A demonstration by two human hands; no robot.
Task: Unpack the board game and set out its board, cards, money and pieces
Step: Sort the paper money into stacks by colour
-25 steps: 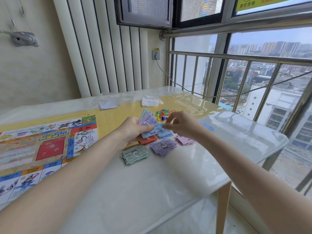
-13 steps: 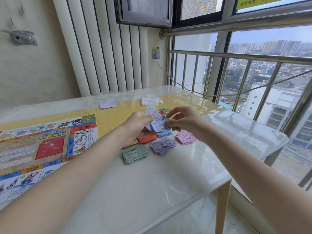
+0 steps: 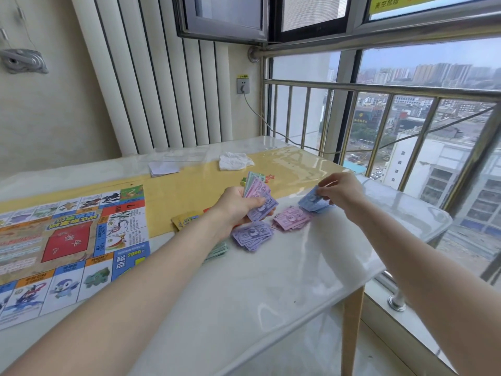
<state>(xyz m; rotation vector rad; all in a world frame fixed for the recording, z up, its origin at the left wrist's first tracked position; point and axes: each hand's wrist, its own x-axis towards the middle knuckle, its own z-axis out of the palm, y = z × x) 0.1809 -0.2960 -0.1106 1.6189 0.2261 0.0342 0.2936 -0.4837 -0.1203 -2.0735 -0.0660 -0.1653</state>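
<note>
1. The play money sits near the middle of the counter (image 3: 271,289), sorted by colour. The left hand (image 3: 236,206) holds a fanned wad of thin paper notes (image 3: 259,198), lilac in front, pink and pale green behind, its grip closed round their lower ends.
2. At 3 o'clock from that wad, the right hand (image 3: 340,191) pinches a blue note (image 3: 311,200) by its top edge, just over a small blue pile whose outline is mostly hidden by the note.
3. Between the hands, toward 6 o'clock, lie a loose pink pile (image 3: 291,218) and a loose lilac pile (image 3: 252,234), flat rectangular slips with ragged, uneven edges. The two piles sit just beside each other.
4. A green pile (image 3: 218,251) shows only as a corner at 7 o'clock of the lilac one; the left forearm covers the rest.
5. A small stack of yellow-backed cards (image 3: 185,220) lies at 9 o'clock of the left hand, partly behind the wrist. A sliver of something red beside it is too hidden to name.
6. Behind the fanned notes, at 12 o'clock, bits of coloured plastic pieces (image 3: 268,178) peek out; their shapes cannot be made out.
7. The printed paper game board (image 3: 67,240) lies flat at 9 o'clock, cut off by the left edge.
8. The counter is glossy, pale and marble-like, with a yellow strip under a clear sheet. At its far side lie a crumpled white cloth (image 3: 233,160) and folded white paper (image 3: 164,168).
</note>
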